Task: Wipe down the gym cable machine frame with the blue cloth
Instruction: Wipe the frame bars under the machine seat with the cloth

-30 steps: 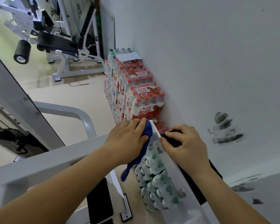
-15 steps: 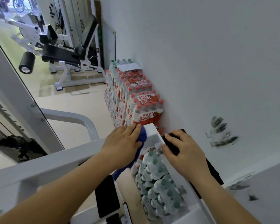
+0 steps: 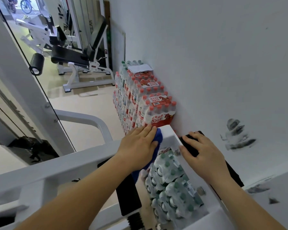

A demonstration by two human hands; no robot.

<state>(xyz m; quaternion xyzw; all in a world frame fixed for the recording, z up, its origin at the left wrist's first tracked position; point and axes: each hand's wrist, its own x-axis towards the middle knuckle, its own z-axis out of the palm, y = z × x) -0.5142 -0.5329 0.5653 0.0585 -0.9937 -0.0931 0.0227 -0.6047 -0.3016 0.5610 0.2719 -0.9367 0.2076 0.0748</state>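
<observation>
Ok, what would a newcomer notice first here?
Probably the left hand pressing the blue cloth onto the white frame at its corner, with the right hand resting on a black pad beside it. Behind, stacked packs of red-capped water bottles line the wall.

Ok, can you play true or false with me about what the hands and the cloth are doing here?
1. The left hand presses the blue cloth on the white frame. True.
2. The right hand holds a water bottle. False: it rests on a black pad.
3. Red-capped water bottle packs are stacked against the wall. True.
4. The cloth lies on the floor. False: it is under the left hand.
</observation>
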